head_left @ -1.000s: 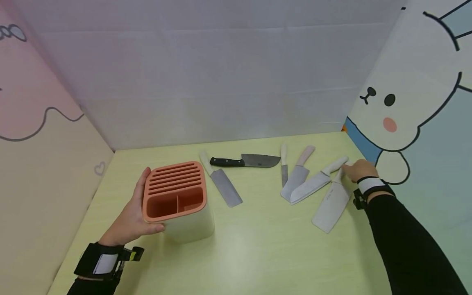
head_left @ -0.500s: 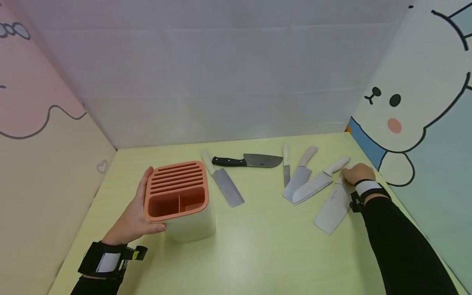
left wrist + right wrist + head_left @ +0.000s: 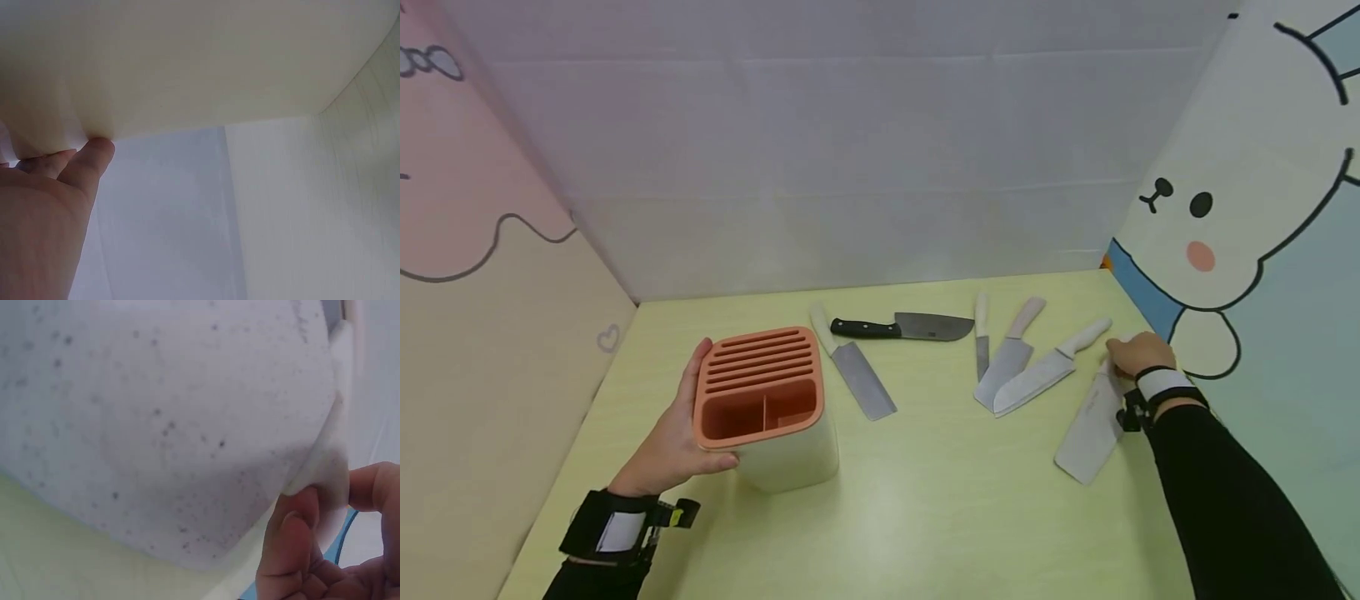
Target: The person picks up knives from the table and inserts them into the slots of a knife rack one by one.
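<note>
On the left, my left hand (image 3: 673,437) holds a cream knife holder (image 3: 786,458) with an orange slotted top, thumb across its near side. The left wrist view shows that hand's fingertips against the holder's pale wall (image 3: 206,69). At the far right, my right hand (image 3: 1141,354) grips the white handle of a cleaver (image 3: 1092,427), whose broad pale blade points down and left toward me. Close up in the right wrist view, the speckled blade (image 3: 156,425) fills the picture, and thumb and fingers pinch the handle (image 3: 334,469).
Left of the cleaver lie a white-handled chef's knife (image 3: 1037,382), a pinkish-handled knife (image 3: 1006,362) and a narrow white-handled knife (image 3: 982,333). Farther left are a black-handled knife (image 3: 898,327) and another white-handled cleaver (image 3: 861,379) beside the holder. Walls border the table (image 3: 925,517).
My right hand has closed around the cleaver's handle and shifted it slightly right, away from the chef's knife. My left hand and the knife holder stay in place.
</note>
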### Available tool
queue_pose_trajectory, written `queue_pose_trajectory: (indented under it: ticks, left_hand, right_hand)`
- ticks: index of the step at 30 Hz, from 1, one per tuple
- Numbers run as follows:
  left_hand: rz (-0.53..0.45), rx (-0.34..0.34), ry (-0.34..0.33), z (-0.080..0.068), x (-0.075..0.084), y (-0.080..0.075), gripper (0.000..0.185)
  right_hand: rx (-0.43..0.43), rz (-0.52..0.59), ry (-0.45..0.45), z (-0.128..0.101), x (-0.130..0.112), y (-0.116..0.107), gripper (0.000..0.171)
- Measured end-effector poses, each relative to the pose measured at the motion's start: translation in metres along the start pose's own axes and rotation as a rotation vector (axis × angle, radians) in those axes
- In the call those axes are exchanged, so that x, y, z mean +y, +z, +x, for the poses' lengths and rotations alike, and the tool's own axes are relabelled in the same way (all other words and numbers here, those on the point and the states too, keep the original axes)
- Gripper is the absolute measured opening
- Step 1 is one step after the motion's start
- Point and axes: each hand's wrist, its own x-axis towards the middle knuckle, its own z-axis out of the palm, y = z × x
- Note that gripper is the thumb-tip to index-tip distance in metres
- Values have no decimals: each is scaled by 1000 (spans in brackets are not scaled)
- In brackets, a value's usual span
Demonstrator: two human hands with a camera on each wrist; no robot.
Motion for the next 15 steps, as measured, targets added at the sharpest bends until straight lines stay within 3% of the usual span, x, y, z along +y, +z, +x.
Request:
queue_pose_trajectory:
  ticks: [10, 15]
  left_hand:
    - [2, 6, -1, -3, 0, -1, 135]
    - [4, 3, 0, -2, 1, 0, 135]
  right_hand:
    - [88, 192, -5, -11, -22, -33, 55]
    - [110, 454, 60, -21, -37, -49, 47]
